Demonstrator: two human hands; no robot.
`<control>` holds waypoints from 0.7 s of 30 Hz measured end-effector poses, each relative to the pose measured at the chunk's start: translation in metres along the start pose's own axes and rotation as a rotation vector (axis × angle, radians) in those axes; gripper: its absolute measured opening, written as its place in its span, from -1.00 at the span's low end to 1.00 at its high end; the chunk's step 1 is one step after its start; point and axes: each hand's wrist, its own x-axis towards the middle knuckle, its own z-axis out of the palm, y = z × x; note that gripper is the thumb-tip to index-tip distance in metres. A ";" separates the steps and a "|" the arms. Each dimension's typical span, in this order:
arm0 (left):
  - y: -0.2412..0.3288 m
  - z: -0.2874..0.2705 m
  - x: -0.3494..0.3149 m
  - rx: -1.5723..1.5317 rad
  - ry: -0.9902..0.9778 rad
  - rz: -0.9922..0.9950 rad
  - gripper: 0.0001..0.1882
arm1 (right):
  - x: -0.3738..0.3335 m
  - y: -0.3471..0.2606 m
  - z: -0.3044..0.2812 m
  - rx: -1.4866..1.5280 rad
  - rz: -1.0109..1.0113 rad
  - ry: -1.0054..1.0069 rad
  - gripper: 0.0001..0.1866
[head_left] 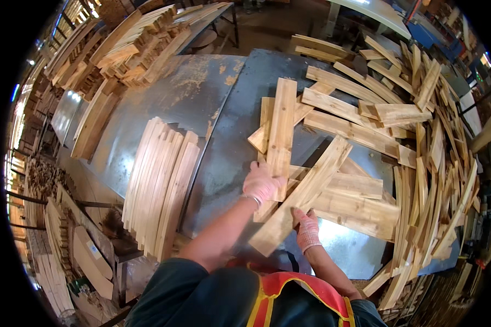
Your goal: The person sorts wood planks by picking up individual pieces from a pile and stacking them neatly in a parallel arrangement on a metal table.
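Note:
My left hand [261,184], in a pinkish knit glove, is closed around the lower end of an upright-lying wooden board [282,128]. Its thumb lies across the face of that board. Slantwise to the right, a second wooden board [316,182] runs from near my body up and away; my right hand [306,226], gloved likewise, grips its near right edge. Under and beside both boards lie loose boards [349,210], some crossing one another on the grey metal tabletop [223,158]. My right fingertips are partly hidden beneath the board.
Left of my arm stands a row of boards on edge [161,185]. A large pile of loose boards [420,207] spreads along the right side. Stacked lumber [136,49] fills the far left, and sawdust [202,73] lies on the left tabletop.

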 end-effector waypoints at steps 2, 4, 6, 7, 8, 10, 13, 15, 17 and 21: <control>-0.006 0.012 -0.010 0.065 0.069 0.019 -0.04 | -0.001 -0.003 0.008 -0.137 0.051 0.033 -0.52; -0.029 0.023 -0.006 -0.011 0.260 0.041 -0.18 | -0.007 -0.013 0.014 -0.261 -0.004 -0.046 -0.54; -0.044 0.015 -0.012 -0.408 0.232 0.053 -0.43 | -0.020 -0.030 0.031 -0.331 -0.055 -0.103 -0.53; -0.058 0.013 -0.017 -0.613 0.268 0.021 -0.51 | -0.024 -0.028 0.035 -0.280 -0.124 -0.202 -0.52; -0.072 -0.027 -0.021 -0.568 0.317 0.049 -0.54 | -0.017 -0.024 0.069 -0.223 -0.189 -0.305 -0.49; -0.109 -0.023 -0.063 -0.553 0.254 0.030 -0.58 | -0.037 -0.014 0.064 -0.250 -0.232 -0.335 -0.45; -0.174 -0.048 -0.109 -0.343 0.284 -0.005 -0.61 | -0.026 0.016 0.094 -0.312 -0.227 -0.373 -0.37; -0.236 -0.044 -0.138 -0.186 0.356 0.020 -0.63 | -0.019 0.053 0.110 -0.588 -0.173 -0.435 -0.35; -0.282 -0.041 -0.154 -0.034 0.391 -0.043 -0.60 | -0.019 0.094 0.137 -0.860 -0.443 -0.492 -0.34; -0.314 -0.056 -0.169 0.204 0.494 0.055 -0.43 | -0.056 0.122 0.227 -1.165 -0.075 -0.823 -0.35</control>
